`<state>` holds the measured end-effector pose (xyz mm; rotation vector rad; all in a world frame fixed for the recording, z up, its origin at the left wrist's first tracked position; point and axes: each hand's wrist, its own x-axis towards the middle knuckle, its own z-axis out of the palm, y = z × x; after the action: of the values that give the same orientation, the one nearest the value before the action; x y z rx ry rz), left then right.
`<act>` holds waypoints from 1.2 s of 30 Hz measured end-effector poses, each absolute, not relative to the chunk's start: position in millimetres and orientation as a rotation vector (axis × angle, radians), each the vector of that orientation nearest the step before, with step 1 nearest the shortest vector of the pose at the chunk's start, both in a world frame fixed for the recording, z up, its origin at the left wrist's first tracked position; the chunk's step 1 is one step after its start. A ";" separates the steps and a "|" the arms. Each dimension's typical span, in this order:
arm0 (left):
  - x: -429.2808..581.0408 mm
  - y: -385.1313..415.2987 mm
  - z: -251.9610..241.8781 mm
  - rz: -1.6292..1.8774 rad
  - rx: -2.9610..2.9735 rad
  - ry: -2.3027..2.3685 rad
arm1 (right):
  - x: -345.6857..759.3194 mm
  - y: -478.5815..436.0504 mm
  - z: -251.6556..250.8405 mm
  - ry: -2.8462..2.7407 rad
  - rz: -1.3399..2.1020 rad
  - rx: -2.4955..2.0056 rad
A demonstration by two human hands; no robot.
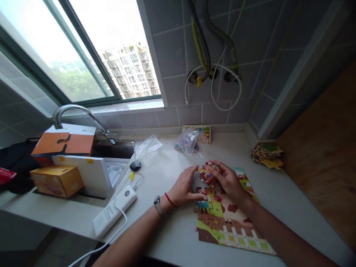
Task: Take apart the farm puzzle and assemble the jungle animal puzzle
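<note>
A colourful jigsaw puzzle lies partly assembled on the white counter. My left hand rests flat beside the puzzle's upper left corner, fingers stretched toward it. My right hand lies over the puzzle's top, fingers curled around a small cluster of joined puzzle pieces. A watch and a red string sit on my left wrist.
A stack of loose puzzle pieces sits at the right by the wall. Two clear plastic bags and a puzzle picture card lie behind. Left are a white power bank with cable, boxes, a faucet and sink.
</note>
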<state>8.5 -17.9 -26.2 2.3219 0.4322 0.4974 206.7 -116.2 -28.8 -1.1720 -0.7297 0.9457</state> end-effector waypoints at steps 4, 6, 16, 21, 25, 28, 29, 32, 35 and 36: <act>8.0 -29.1 -24.2 0.278 2.463 0.381 | 208.4 -112.9 -23.0 -0.506 0.896 -1.131; 8.1 -34.5 -21.6 0.250 2.468 0.339 | 209.3 -112.0 -20.2 -0.418 0.872 -1.117; 0.3 -46.6 -22.0 0.166 2.446 0.164 | 216.6 -109.7 -18.7 -0.323 0.795 -1.151; 2.8 -50.2 -16.8 0.256 2.458 0.192 | 221.4 -112.6 -18.3 -0.351 0.823 -1.180; 3.4 -50.1 -10.9 0.278 2.467 0.208 | 221.1 -113.5 -16.6 -0.340 0.846 -1.171; 5.1 -47.2 -11.4 0.294 2.456 0.258 | 219.8 -113.6 -17.1 -0.350 0.861 -1.180; 6.0 -45.8 -12.4 0.309 2.444 0.273 | 219.5 -113.7 -17.4 -0.362 0.864 -1.190; 8.0 -42.5 -16.2 0.362 2.401 0.273 | 218.5 -113.9 -18.3 -0.392 0.881 -1.216; 8.5 -42.8 -18.1 0.412 2.340 0.275 | 216.6 -113.5 -18.4 -0.394 0.886 -1.220; 8.4 -43.7 -18.0 0.419 2.314 0.283 | 215.8 -113.2 -18.4 -0.391 0.886 -1.219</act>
<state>8.4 -43.7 -18.0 2.3137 0.2828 0.4193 215.8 -113.2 -18.4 -1.2189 -0.3914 0.8865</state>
